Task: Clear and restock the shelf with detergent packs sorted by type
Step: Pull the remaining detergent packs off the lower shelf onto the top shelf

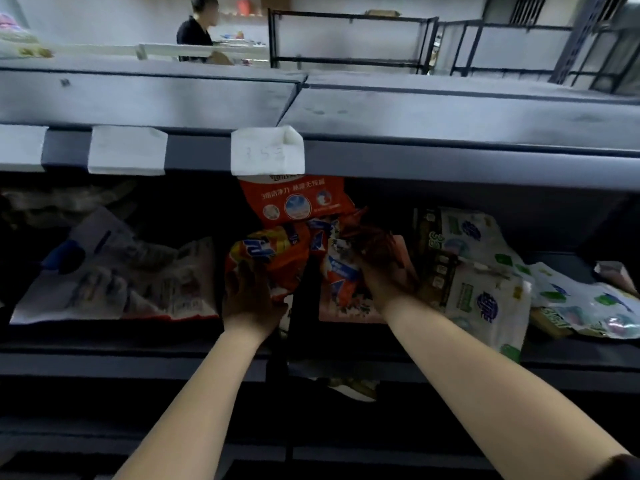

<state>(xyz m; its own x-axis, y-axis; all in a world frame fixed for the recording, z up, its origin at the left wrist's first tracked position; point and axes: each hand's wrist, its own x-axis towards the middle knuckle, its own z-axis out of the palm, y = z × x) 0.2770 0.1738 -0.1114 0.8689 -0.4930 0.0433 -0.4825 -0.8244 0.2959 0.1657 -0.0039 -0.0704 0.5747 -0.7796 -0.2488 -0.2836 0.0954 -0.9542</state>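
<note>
Both hands are in the middle bay of the shelf (346,344), among the orange detergent packs. The left hand (247,299) grips the lower edge of an orange and yellow pack (273,254), fingers curled round it. At about 3 o'clock from it, the right hand (384,268) grips a crumpled orange and white pack (341,275). It is too dark there to tell how its fingers lie. A larger orange pack (294,199) stands behind both, at 12 o'clock, just under a white price tag (267,152).

As for progress, the sorting looks partly done. White and blue packs (117,275) lie slumped at 9 o'clock. White and green packs (478,271) are heaped at 3 o'clock, some sliding toward the shelf's edge. So the types sit roughly apart, but nothing is upright or squared. The orange group is jumbled and seems to be the step in hand. Straightening all three groups looks left to do.
</note>
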